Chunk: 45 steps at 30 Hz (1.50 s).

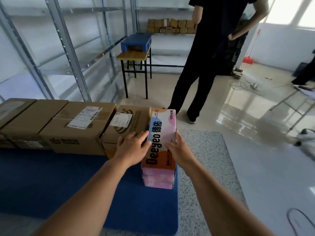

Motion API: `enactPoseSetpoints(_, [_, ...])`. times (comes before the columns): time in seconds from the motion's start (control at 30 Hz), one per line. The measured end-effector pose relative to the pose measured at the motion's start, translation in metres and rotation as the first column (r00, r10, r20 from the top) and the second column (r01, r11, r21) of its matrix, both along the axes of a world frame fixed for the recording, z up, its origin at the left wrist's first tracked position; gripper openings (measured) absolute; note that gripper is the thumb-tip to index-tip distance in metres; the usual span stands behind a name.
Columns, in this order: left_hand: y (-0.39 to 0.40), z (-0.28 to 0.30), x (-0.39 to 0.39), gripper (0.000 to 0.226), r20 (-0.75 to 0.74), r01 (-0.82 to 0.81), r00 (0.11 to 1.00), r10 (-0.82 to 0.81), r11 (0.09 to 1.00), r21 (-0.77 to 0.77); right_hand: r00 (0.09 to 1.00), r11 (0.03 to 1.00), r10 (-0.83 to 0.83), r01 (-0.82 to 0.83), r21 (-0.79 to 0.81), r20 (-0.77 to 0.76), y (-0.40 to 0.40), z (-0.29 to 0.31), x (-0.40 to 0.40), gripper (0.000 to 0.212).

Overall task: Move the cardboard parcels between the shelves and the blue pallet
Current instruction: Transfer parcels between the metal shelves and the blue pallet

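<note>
A tall pink and orange printed carton (161,128) stands on the right end of the blue pallet (68,181). My left hand (132,147) lies against its left side with the fingers straight. My right hand (178,149) lies flat against its right side and top. A row of brown cardboard parcels (76,126) sits along the pallet's far edge, to the left of the carton and touching it. Grey metal shelves (68,48) stand empty behind the pallet.
A person in black (204,65) stands just beyond the carton. A small table (134,56) carries a blue crate (136,40). Small brown boxes (170,26) fill a far shelf. A speckled mat (204,159) and cables (247,84) lie on the glossy floor.
</note>
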<state>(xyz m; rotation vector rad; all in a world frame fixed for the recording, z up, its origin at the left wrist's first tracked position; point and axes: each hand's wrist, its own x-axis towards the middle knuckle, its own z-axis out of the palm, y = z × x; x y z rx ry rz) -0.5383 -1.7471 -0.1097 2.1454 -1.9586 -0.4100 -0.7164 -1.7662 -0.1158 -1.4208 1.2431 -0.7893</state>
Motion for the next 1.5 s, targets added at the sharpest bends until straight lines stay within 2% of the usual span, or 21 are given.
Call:
enactPoseSetpoints(0.3, [-0.001, -0.001, 0.006, 0.054, 0.005, 0.03, 1.0, -0.03, 0.998, 0.062, 0.991, 0.996, -0.085, 0.081, -0.045, -0.1, -0.008, 0.004, 0.013, 0.031])
enactPoseSetpoints(0.47, [0.0, 0.002, 0.007, 0.054, 0.013, 0.036, 0.999, -0.037, 0.997, 0.072, 0.985, 0.993, -0.104, 0.095, -0.065, -0.141, -0.007, 0.005, 0.017, 0.034])
enactPoseSetpoints(0.6, [0.004, 0.007, -0.001, 0.051, -0.043, 0.048, 0.998, -0.046, 0.998, 0.036, 0.992, 0.993, -0.115, 0.113, -0.032, -0.057, -0.006, 0.003, 0.013, 0.027])
enactPoseSetpoints(0.67, [0.007, 0.012, -0.007, 0.049, -0.091, 0.086, 0.992, -0.086, 0.996, -0.005, 0.993, 0.993, -0.115, 0.115, -0.005, 0.04, -0.006, 0.001, 0.005, 0.021])
enactPoseSetpoints(0.73, [0.008, 0.017, -0.013, 0.045, -0.13, 0.158, 0.978, -0.161, 0.987, -0.036, 0.977, 0.987, -0.137, 0.122, 0.1, 0.163, -0.007, 0.0, -0.009, 0.018])
enactPoseSetpoints(0.8, [0.006, 0.021, -0.015, 0.044, -0.137, 0.227, 0.963, -0.231, 0.973, -0.044, 0.943, 0.961, -0.207, 0.147, 0.233, 0.26, -0.009, -0.003, -0.029, 0.024])
enactPoseSetpoints(0.83, [0.004, 0.022, -0.014, 0.044, -0.133, 0.231, 0.963, -0.236, 0.972, -0.047, 0.934, 0.948, -0.246, 0.176, 0.266, 0.261, -0.012, -0.004, -0.039, 0.025])
enactPoseSetpoints(0.9, [-0.001, 0.023, -0.006, 0.045, -0.088, 0.176, 0.98, -0.18, 0.983, -0.057, 0.948, 0.939, -0.28, 0.237, 0.251, 0.15, -0.017, -0.007, -0.057, 0.028])
enactPoseSetpoints(0.97, [-0.003, 0.019, 0.006, 0.047, 0.014, 0.102, 0.995, -0.101, 0.994, -0.036, 0.969, 0.953, -0.242, 0.227, 0.202, 0.054, -0.018, -0.007, -0.066, 0.041])
enactPoseSetpoints(1.03, [-0.004, 0.012, 0.014, 0.05, 0.113, 0.052, 0.992, -0.052, 0.999, 0.007, 0.986, 0.97, -0.163, 0.155, 0.186, 0.027, -0.017, -0.006, -0.067, 0.045])
enactPoseSetpoints(1.2, [0.001, -0.001, 0.016, 0.055, 0.18, 0.005, 0.984, -0.011, 0.999, 0.032, 0.994, 0.945, -0.091, 0.107, 0.308, -0.066, -0.03, -0.022, -0.056, 0.045])
enactPoseSetpoints(1.33, [0.001, -0.001, 0.02, 0.053, 0.152, 0.003, 0.988, -0.008, 1.0, 0.029, 0.994, 0.942, -0.085, 0.057, 0.332, 0.071, -0.033, -0.036, -0.039, 0.029])
enactPoseSetpoints(1.5, [0.001, 0.001, 0.023, 0.05, 0.139, 0.005, 0.99, -0.01, 0.999, 0.037, 0.985, 0.948, -0.055, 0.0, 0.319, 0.163, -0.034, -0.042, -0.027, 0.055])
